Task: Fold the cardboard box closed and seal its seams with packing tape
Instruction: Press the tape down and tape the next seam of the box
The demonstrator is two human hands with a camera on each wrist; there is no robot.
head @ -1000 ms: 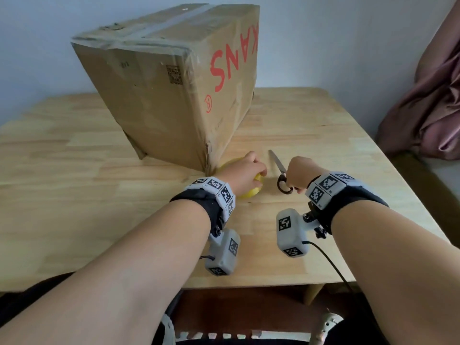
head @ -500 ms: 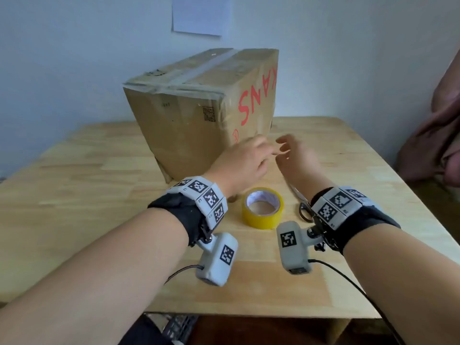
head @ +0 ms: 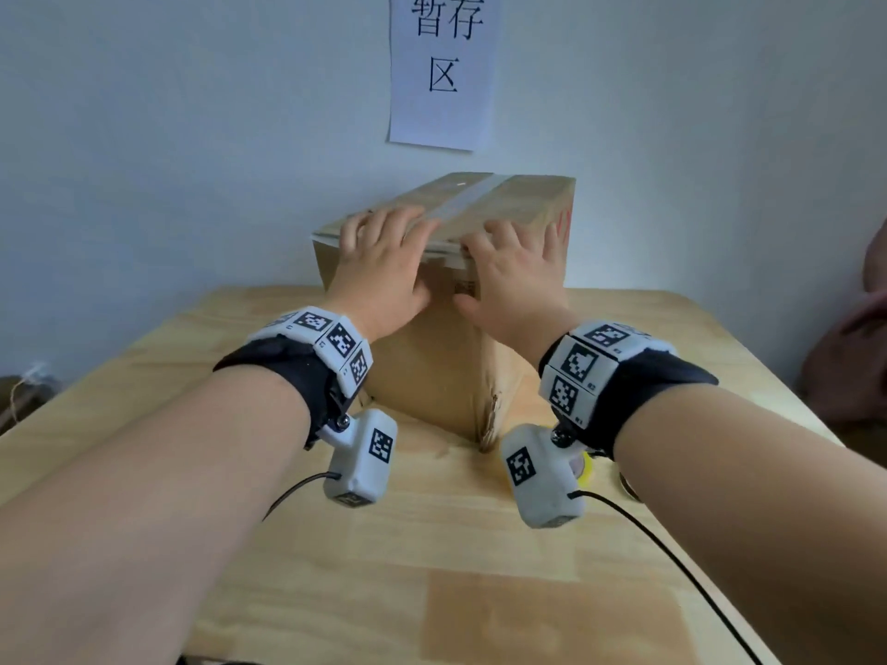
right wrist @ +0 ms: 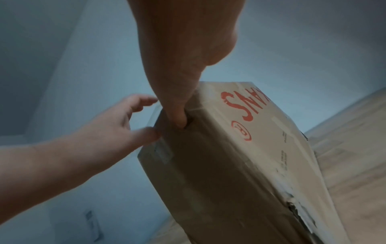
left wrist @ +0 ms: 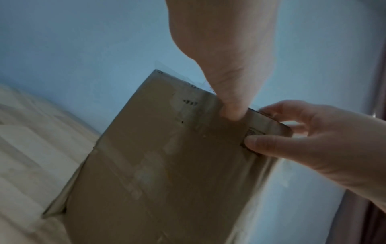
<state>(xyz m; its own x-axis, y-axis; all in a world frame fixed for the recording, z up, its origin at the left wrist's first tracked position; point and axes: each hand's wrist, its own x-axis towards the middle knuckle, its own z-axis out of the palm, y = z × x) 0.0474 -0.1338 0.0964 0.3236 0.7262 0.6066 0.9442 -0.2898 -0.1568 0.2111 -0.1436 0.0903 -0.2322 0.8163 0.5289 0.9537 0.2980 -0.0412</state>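
We see a closed cardboard box (head: 446, 357) standing on a wooden table (head: 192, 424) at 12 o'clock, hard by a pale wall, its top flaps sealed down the middle by a strip of clear tape (head: 463, 201). Both of the person's hands are on its near top edge. The left hand (head: 384, 266) lies over the edge toward 11 o'clock, fingers spread and laid flat on the top, the thumb (left wrist: 231, 105) pressed against the front face. The right hand (head: 516, 276) lies just beside it toward 1 o'clock, fingers likewise spread across the top, its thumb (right wrist: 177, 113) on the front face near a small printed label. Neither hand curls round anything. Red lettering (right wrist: 246, 105) runs along the box's right side. A yellow tape roll (head: 586, 470) peeks out behind the right wrist camera at 4 o'clock. A paper notice (head: 441, 69) with black characters hangs on the wall above.
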